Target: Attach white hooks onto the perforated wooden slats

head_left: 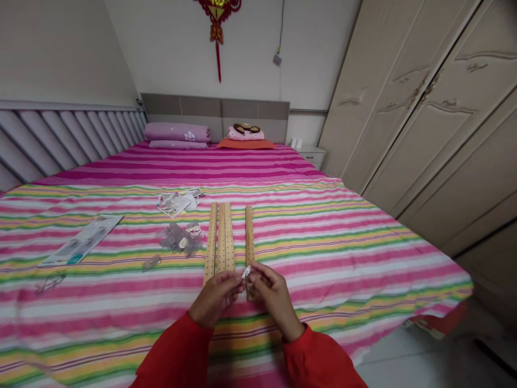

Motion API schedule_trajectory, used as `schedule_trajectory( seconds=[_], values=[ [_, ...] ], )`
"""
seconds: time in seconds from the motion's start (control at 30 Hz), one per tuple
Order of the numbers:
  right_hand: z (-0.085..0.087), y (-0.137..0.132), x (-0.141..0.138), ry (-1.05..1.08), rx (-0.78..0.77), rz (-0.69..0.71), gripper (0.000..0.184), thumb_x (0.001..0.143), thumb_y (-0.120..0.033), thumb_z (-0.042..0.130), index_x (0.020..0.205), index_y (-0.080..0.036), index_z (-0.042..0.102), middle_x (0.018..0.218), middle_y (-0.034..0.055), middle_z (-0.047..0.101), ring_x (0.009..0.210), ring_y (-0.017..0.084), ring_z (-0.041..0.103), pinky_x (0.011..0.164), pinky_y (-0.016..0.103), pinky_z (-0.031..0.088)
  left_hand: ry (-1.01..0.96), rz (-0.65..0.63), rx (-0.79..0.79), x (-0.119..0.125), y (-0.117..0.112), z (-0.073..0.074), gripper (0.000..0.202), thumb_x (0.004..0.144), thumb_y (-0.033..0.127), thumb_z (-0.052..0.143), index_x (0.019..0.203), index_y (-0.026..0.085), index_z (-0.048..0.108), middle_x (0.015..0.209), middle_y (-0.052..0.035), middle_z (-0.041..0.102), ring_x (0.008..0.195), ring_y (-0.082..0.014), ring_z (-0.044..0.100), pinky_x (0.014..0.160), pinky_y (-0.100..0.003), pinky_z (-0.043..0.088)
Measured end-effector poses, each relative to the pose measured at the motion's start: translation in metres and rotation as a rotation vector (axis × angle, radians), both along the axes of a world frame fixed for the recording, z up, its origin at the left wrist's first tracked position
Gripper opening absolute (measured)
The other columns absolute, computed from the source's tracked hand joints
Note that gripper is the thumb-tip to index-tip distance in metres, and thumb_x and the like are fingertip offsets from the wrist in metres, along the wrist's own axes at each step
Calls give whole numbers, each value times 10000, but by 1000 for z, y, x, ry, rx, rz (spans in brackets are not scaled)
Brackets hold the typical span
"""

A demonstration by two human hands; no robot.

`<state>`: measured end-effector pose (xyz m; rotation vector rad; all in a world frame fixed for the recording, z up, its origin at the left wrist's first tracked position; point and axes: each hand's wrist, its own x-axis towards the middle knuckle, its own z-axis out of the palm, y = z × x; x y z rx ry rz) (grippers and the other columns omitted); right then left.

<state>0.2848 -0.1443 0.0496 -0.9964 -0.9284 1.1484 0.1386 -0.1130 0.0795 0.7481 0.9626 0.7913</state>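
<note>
My left hand (216, 297) and my right hand (271, 291) meet over the near end of several long wooden strips with rows of holes (228, 242), which lie side by side on the striped bedspread (323, 242). Both hands pinch a small clear plastic packet (246, 273) between their fingertips. Both sleeves are red. The right hand covers the near end of the rightmost strip (249, 237).
Left of the strips lie clear plastic bags with small parts (180, 238), torn white packaging (176, 202), a long printed card (83, 240) and small loose bits (151, 262). Pillows (177, 133) sit at the headboard. A wardrobe (436, 108) stands along the right.
</note>
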Motion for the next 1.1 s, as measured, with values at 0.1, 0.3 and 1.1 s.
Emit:
schedule_trajectory(
  seconds=[0.1,0.3,1.1],
  values=[
    [2,3,7,108,-72,22,329,653,-339,770,945,-196,726,735,13,698,610,137,591,602,275,490,-53,-24,-81,8,-2,-1,261,549,260,816,670,133,622,592,3,623,537,-66,564,500,-156,411],
    [9,12,10,196,-92,19,272,618,-318,799,838,-174,729,668,12,699,559,130,591,558,255,460,-110,1,-159,18,-2,-3,171,621,222,776,689,127,652,664,-21,661,553,-60,573,509,-150,430],
    [-4,13,6,338,-190,10,210,618,-307,802,730,-156,710,549,-19,631,486,95,539,525,220,453,580,24,867,24,-7,-15,90,743,283,599,776,208,637,748,-7,672,711,-147,624,699,-266,500]
  ],
)
